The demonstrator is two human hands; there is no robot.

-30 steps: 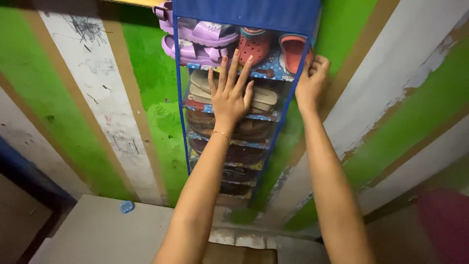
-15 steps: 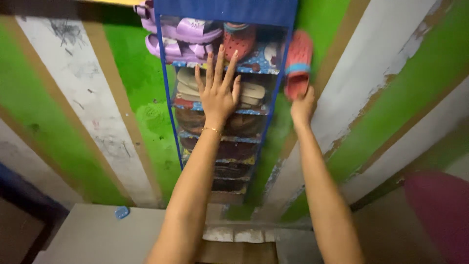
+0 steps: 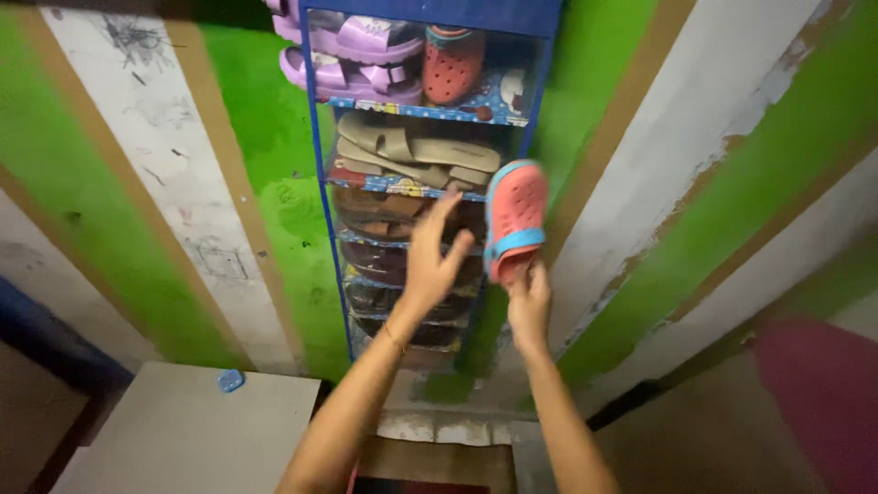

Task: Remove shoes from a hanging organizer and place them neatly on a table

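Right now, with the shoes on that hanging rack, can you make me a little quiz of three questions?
1. True or false: the right hand holds a coral rubber clog with a blue strap.
2. What colour are the plastic sandals on the top shelf of the blue fabric hanging shoe rack?
3. Is the left hand A) gripping a shoe, or B) open with spread fingers?

Key: 1 true; 2 purple; 3 B.
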